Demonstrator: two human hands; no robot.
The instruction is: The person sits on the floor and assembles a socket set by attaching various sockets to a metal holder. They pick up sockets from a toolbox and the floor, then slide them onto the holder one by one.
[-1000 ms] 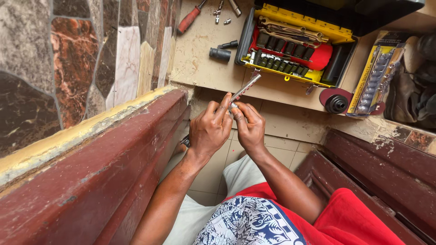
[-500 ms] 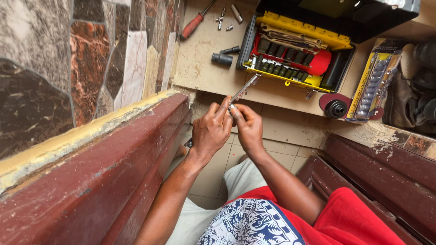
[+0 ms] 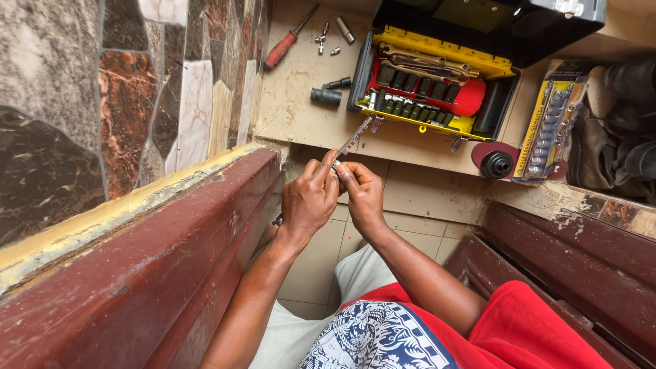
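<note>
Head view: hands (image 3: 335,195) grip metal tool (image 3: 355,141).

My left hand (image 3: 309,201) hides the lower end of the slim silver metal tool (image 3: 355,142). The black toolbox lid (image 3: 478,17) is cut off at the top edge.

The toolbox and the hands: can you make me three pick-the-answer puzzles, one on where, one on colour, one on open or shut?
1. Where does the screwdriver lie?
A. left of the toolbox
B. inside it
C. on the person's lap

2. What colour is the screwdriver's handle?
A. blue
B. red
C. green

3. How is the toolbox lid?
A. shut
B. missing
C. open

Answers:
1 A, it lies on the floor by the stone wall.
2 B, the grip is red.
3 C, the sockets inside show.

Both hands, left hand and right hand, pinch a thin metal tool.
</note>
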